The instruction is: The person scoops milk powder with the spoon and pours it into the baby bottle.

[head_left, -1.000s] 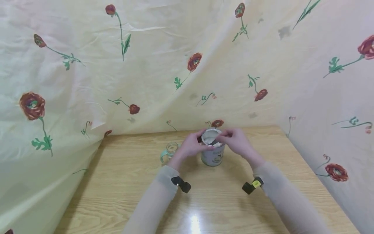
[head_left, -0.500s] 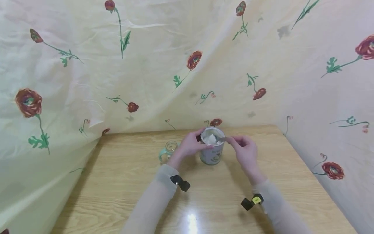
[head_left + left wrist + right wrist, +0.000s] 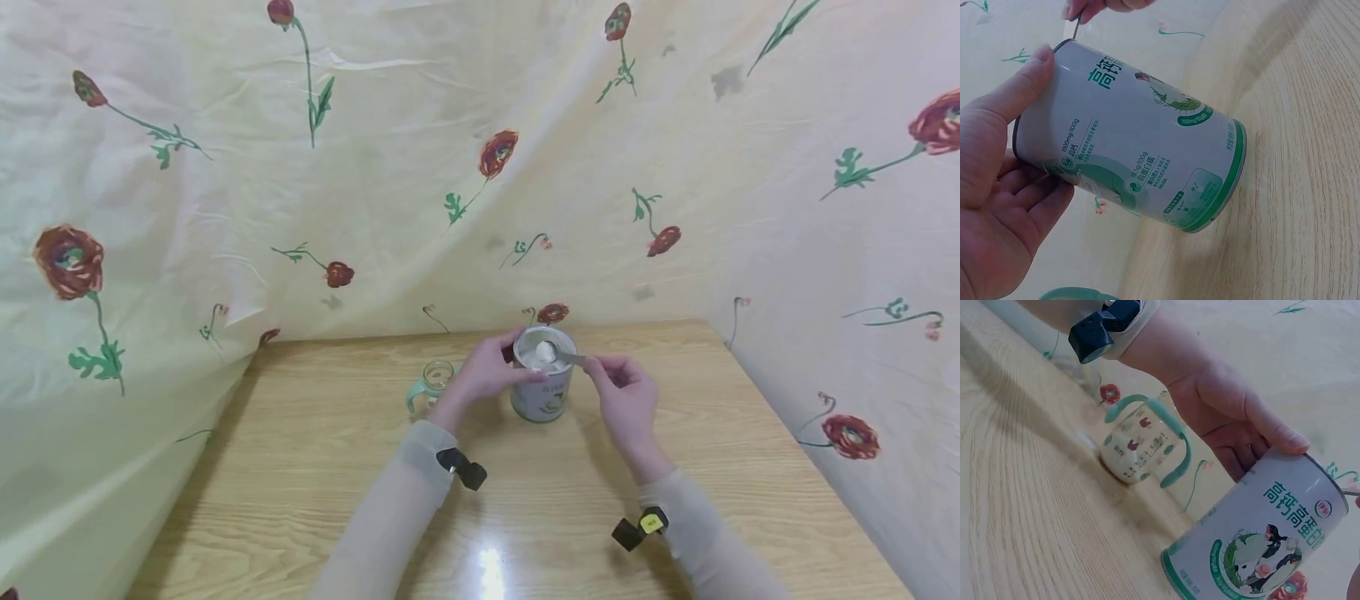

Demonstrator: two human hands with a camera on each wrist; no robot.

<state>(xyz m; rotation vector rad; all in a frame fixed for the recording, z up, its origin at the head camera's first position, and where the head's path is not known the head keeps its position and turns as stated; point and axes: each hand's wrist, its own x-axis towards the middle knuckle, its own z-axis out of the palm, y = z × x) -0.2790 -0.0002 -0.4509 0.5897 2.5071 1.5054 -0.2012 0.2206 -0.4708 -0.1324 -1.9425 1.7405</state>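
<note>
A white-and-green milk powder can stands upright on the table, its top uncovered. My left hand grips it near the rim from the left; in the left wrist view, thumb and fingers curl round the can. Between thumb and fingers, my right hand pinches the handle of a spoon. The spoon's bowl is at the can's mouth, carrying a heap of white powder. More white powder lies inside the can. Only the spoon's handle shows above the rim in the left wrist view.
Left of the can stands a clear cup with mint-green handles, partly behind my left hand in the head view. A flowered cloth hangs behind and beside the wooden table.
My right hand has drawn back to the right and down from over the can's mouth. The spoon has risen with powder heaped on it. My left hand keeps its grip on the can.
</note>
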